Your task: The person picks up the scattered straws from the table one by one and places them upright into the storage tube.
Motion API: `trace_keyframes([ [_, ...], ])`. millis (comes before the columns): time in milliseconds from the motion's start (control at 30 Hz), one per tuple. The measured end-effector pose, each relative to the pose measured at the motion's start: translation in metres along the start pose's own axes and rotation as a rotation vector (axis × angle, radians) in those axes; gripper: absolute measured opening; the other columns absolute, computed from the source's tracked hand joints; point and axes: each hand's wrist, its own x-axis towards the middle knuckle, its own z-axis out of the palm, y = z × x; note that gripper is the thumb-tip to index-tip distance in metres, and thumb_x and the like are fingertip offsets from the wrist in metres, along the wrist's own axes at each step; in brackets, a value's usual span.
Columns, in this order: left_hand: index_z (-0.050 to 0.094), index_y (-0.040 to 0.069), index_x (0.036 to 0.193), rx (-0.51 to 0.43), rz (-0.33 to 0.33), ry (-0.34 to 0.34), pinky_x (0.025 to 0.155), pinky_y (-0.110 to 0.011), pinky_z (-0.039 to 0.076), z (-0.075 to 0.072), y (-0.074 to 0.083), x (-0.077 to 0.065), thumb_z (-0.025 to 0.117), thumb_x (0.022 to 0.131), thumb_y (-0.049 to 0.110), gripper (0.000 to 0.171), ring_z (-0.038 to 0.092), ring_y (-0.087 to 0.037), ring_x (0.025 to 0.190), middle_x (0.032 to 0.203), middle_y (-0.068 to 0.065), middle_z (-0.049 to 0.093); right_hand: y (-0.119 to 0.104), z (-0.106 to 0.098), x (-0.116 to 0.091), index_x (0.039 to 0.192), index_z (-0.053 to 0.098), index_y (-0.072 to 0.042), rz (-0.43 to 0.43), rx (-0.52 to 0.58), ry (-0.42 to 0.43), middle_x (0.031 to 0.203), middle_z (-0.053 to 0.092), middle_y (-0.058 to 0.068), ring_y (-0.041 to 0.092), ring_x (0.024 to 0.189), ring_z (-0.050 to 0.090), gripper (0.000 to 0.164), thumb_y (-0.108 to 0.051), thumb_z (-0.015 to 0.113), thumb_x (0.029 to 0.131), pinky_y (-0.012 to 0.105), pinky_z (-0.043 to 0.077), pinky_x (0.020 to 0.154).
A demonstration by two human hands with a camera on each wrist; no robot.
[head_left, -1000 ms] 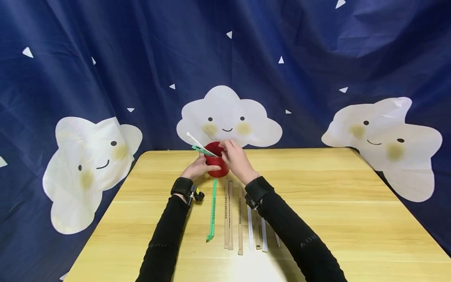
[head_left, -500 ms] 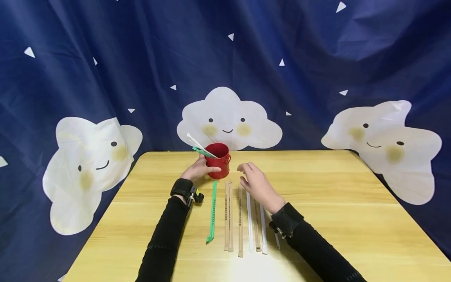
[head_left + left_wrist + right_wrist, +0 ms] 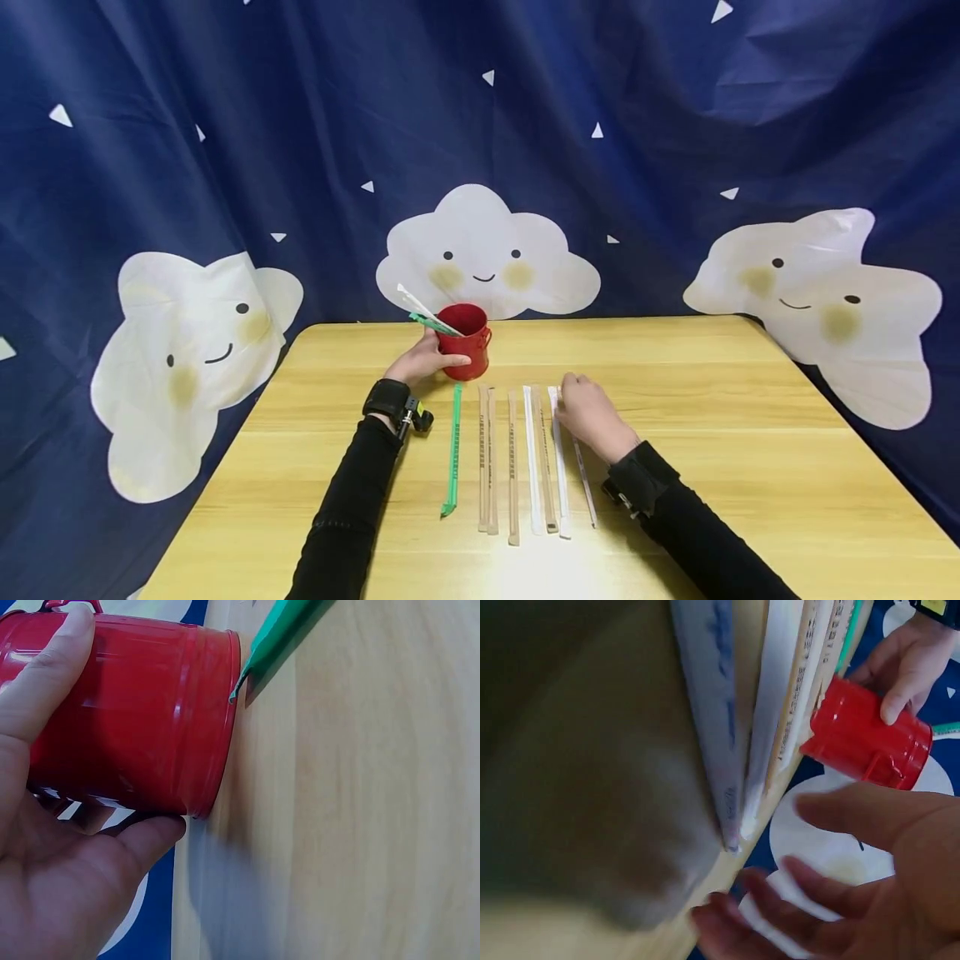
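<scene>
A small red metal bucket stands at the table's back. My left hand grips its side, thumb across the front; the left wrist view shows the bucket wall close up. Out of its top lean a white wrapped straw and a green wrapped straw. My right hand hovers over the far end of the rightmost thin white straw. In the right wrist view its thumb and fingers are apart and loosely bent, with that straw beside them and nothing held.
A row of paper-wrapped straws lies on the wooden table: a green one at left, then several brown ones and white ones. A blue curtain with clouds hangs behind the table.
My right hand has come away from the bucket's mouth and moved right and toward me, to the rightmost straws. The left hand and bucket have stayed in place.
</scene>
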Motion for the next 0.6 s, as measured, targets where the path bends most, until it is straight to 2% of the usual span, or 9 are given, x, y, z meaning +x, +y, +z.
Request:
trace_keyframes([
  [133, 0.025, 0.019, 0.155, -0.004, 0.004, -0.009, 0.117, -0.051, 0.033, 0.001, 0.0, -0.001, 0.083, 0.086, 0.015, 0.09, 0.046, -0.027, 0.137, 0.149, -0.008, 0.047, 0.0, -0.003, -0.016, 0.097, 0.053, 0.015, 0.115, -0.051, -0.127, 0.082, 0.056, 0.021, 0.032, 0.075, 0.058, 0.028, -0.009, 0.067, 0.089, 0.052, 0.055, 0.076],
  [267, 0.025, 0.02, 0.154, -0.02, -0.012, -0.003, 0.117, -0.052, 0.033, 0.0, -0.002, -0.003, 0.083, 0.085, 0.014, 0.09, 0.046, -0.027, 0.136, 0.148, -0.007, 0.048, -0.003, -0.007, -0.026, 0.093, 0.052, 0.011, 0.205, -0.001, -0.211, 0.086, 0.052, 0.021, 0.031, 0.075, 0.052, 0.021, -0.007, 0.063, 0.088, 0.052, 0.052, 0.076],
  [333, 0.025, 0.02, 0.154, -0.022, -0.011, -0.002, 0.116, -0.052, 0.033, 0.0, -0.002, -0.002, 0.083, 0.085, 0.014, 0.091, 0.046, -0.028, 0.136, 0.148, -0.007, 0.048, -0.006, -0.008, -0.029, 0.089, 0.052, 0.008, 0.224, 0.004, -0.223, 0.086, 0.052, 0.02, 0.03, 0.075, 0.05, 0.016, -0.004, 0.06, 0.086, 0.05, 0.052, 0.073],
  [433, 0.025, 0.021, 0.154, -0.015, -0.004, -0.004, 0.117, -0.052, 0.033, 0.0, -0.002, -0.001, 0.084, 0.085, 0.016, 0.091, 0.046, -0.027, 0.137, 0.149, -0.007, 0.048, -0.01, -0.009, -0.032, 0.082, 0.05, 0.004, 0.231, 0.004, -0.225, 0.082, 0.051, 0.018, 0.028, 0.07, 0.048, 0.007, 0.001, 0.056, 0.083, 0.042, 0.05, 0.063],
  [600, 0.027, 0.021, 0.154, -0.016, 0.004, -0.008, 0.117, -0.052, 0.032, -0.001, 0.0, -0.001, 0.084, 0.084, 0.015, 0.09, 0.046, -0.027, 0.137, 0.148, -0.006, 0.048, -0.014, -0.008, -0.036, 0.073, 0.047, -0.003, 0.215, 0.0, -0.227, 0.07, 0.042, 0.009, 0.02, 0.06, 0.04, 0.014, 0.006, 0.053, 0.081, 0.03, 0.037, 0.051],
])
